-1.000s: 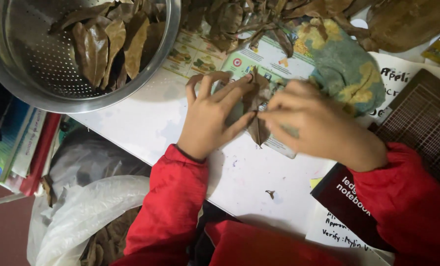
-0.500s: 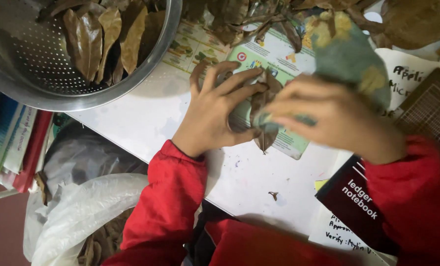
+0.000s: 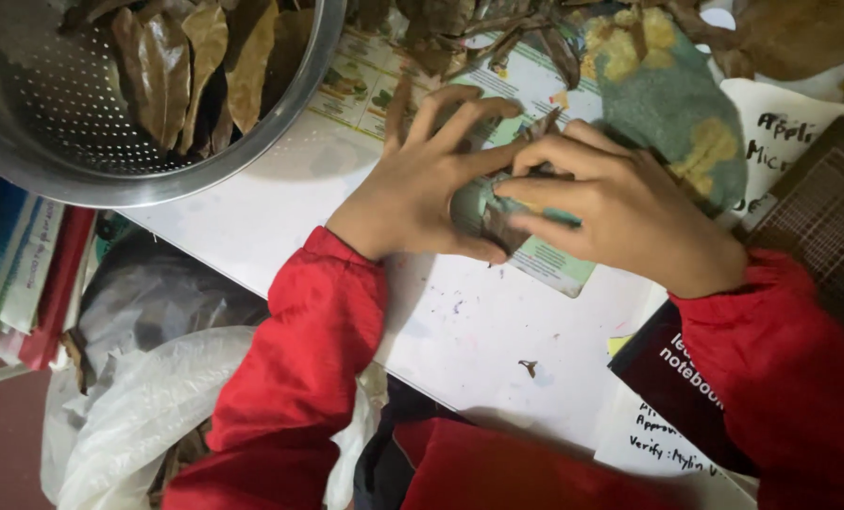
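Both hands meet over a printed leaflet (image 3: 545,260) lying on the white table (image 3: 460,331), and everything else is best placed from that leaflet. The left hand (image 3: 422,179) lies on its left part, fingers spread and bent, thumb running along the lower side of a dry brown leaf (image 3: 497,227) that sits on the paper. The right hand (image 3: 620,212) comes in from the leaflet's right edge; its thumb and first fingers are drawn close together on the same leaf, pinching it. Most of the leaf is covered by the fingers, so its full shape cannot be made out, and whether the greenish patch between the hands is part of the leaf or just the leaflet's print is hard to say.

Above and left of the leaflet stands a steel colander (image 3: 110,179), cut off by the frame's top and left edges, with more dry leaves (image 3: 205,66) inside. Just above the leaflet lies a loose heap of leaves (image 3: 460,28), also cut off. To the upper right is a green and yellow cloth (image 3: 677,104), partly behind the right hand. Below right, a dark notebook (image 3: 677,378) is half hidden under the red sleeve (image 3: 790,378). Lower left, off the table's edge, sits a pale plastic bag (image 3: 129,416).
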